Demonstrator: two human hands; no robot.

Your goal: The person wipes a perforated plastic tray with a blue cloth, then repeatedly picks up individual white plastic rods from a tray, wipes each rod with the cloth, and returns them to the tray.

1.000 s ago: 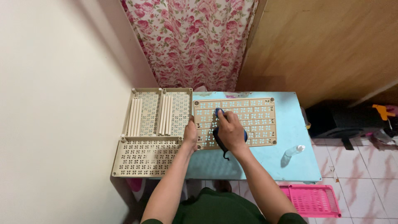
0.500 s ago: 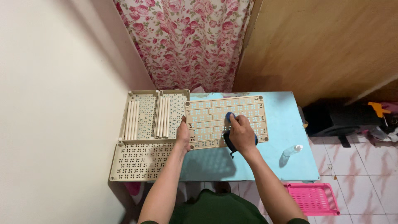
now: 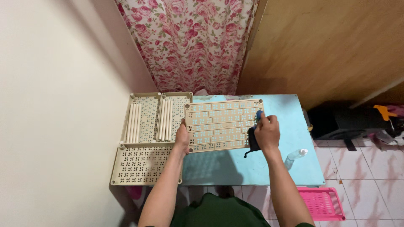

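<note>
A beige perforated plastic panel (image 3: pixel 219 122) lies on the light blue table (image 3: pixel 290 168). My left hand (image 3: pixel 182 136) grips the panel's left edge. My right hand (image 3: pixel 266 130) is over the panel's right edge, closed on a dark tool with a blue tip (image 3: pixel 254 135); a short cord hangs from the tool. The blue tip touches the panel near its right side.
Two more beige panels (image 3: pixel 147 120) carrying white rods (image 3: pixel 134 122) sit at the table's left, with a further panel (image 3: pixel 141 166) in front. A clear bottle (image 3: pixel 294 155) lies at the right. A pink basket (image 3: pixel 322 204) and a dark case (image 3: pixel 343 124) are on the tiled floor.
My right hand has moved with the tool from the panel's middle rightward to its right edge. My left hand stays on the left edge. The camera view shifted slightly.
</note>
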